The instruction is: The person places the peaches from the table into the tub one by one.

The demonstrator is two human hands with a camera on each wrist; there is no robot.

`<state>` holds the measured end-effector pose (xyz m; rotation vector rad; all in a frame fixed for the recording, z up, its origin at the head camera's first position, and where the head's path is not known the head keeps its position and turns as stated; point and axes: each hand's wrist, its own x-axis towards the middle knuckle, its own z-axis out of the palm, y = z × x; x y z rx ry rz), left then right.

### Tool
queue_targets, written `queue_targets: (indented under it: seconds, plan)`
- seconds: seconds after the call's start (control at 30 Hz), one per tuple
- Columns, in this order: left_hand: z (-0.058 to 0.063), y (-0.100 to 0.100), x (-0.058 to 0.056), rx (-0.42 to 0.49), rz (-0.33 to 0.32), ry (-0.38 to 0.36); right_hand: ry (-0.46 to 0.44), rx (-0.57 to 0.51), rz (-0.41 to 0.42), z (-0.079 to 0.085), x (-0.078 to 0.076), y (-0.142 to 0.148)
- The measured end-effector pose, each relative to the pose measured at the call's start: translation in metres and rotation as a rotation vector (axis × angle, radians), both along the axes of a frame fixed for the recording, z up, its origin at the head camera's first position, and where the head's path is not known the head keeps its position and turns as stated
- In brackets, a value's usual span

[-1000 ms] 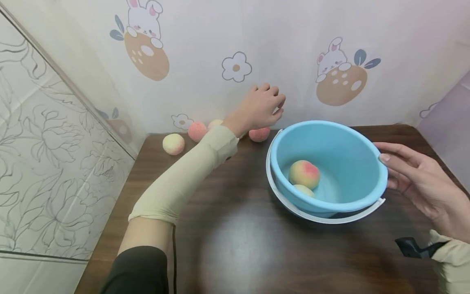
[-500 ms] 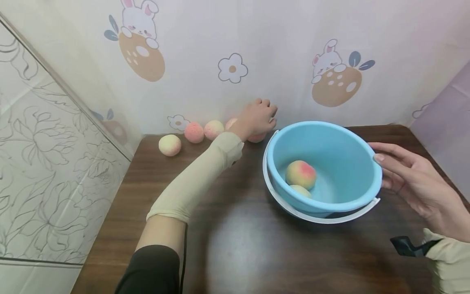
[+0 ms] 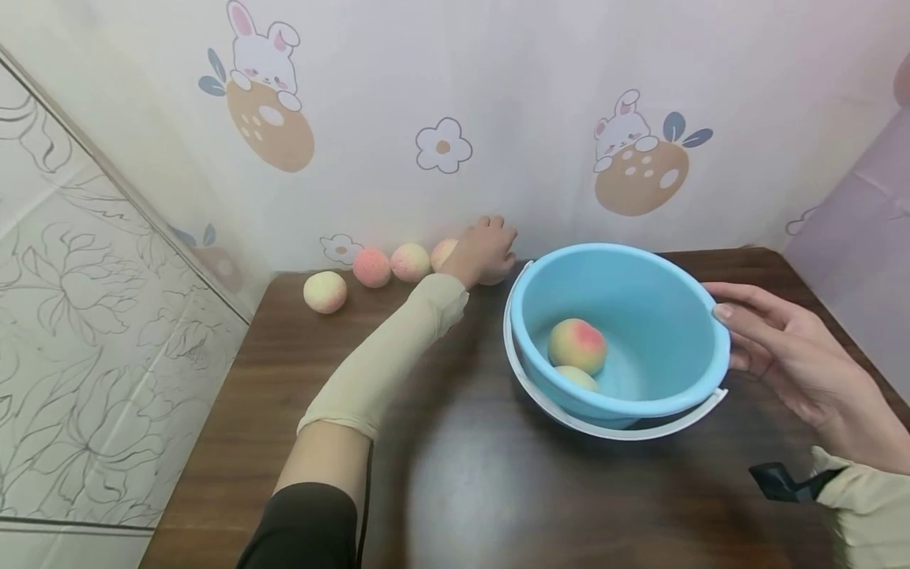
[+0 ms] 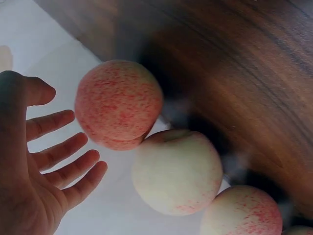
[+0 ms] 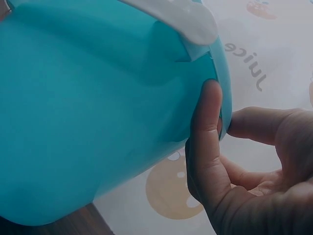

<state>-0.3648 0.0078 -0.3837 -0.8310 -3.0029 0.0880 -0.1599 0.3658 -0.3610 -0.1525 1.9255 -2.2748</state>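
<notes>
My left hand point(image 3: 486, 249) is at the back of the table, over a peach at the right end of a row against the wall. In the left wrist view its fingers are spread, tips right beside that red peach point(image 4: 119, 104). A pale peach point(image 4: 177, 171) and a pink-speckled peach point(image 4: 243, 214) follow along the row. My right hand point(image 3: 803, 356) pinches the right rim of a light-blue bucket point(image 3: 661, 316), thumb on the rim and fingers along the outside. Inside the bucket lie a yellow-red peach point(image 3: 577, 346) and a paler peach point(image 3: 577, 377), partly hidden by the near wall.
The white bucket handle point(image 3: 604, 431) hangs down around the front. More peaches stand to the left: a pink peach point(image 3: 371, 267), a pale pink peach point(image 3: 410, 261) and a cream peach point(image 3: 325, 292). A rabbit-print curtain point(image 3: 512, 95) closes off the back of the brown table point(image 3: 341, 340).
My left hand has come down and slightly left toward the peach at the row's end. The right hand stays at the bucket's rim; the head view has shifted a little.
</notes>
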Motion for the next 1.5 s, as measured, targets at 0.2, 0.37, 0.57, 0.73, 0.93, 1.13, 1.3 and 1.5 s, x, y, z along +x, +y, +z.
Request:
queue_targets:
  seconds: [0.2, 0.37, 0.57, 0.73, 0.93, 1.13, 1.3, 1.5]
  plan:
    - [-0.015, 0.0, -0.002, -0.003, 0.005, 0.005, -0.008, -0.003, -0.002, -0.002, 0.0, 0.001]
    - [-0.022, 0.004, -0.002, -0.04, -0.014, 0.019, -0.005, -0.008, 0.005, -0.002, 0.002, 0.005]
    - [-0.033, 0.004, 0.001, -0.042, -0.015, 0.041, -0.007, -0.005, 0.009, -0.003, 0.002, 0.005]
    - [-0.039, 0.005, 0.004, -0.02, -0.023, 0.017, -0.008, 0.005, 0.007, -0.004, 0.002, 0.004]
    - [-0.042, 0.006, 0.005, -0.025, -0.035, -0.007, 0.001, -0.007, 0.02, -0.004, 0.002, 0.002]
    - [-0.042, 0.007, 0.003, -0.035, -0.049, 0.004, 0.019, -0.006, 0.021, -0.003, 0.002, 0.002]
    - [-0.041, 0.006, 0.004, -0.052, -0.066, 0.004, 0.011, -0.013, 0.022, -0.003, 0.003, 0.002]
    - [-0.037, 0.006, 0.007, -0.068, -0.073, 0.018, 0.015, -0.007, 0.021, -0.003, 0.002, 0.003]
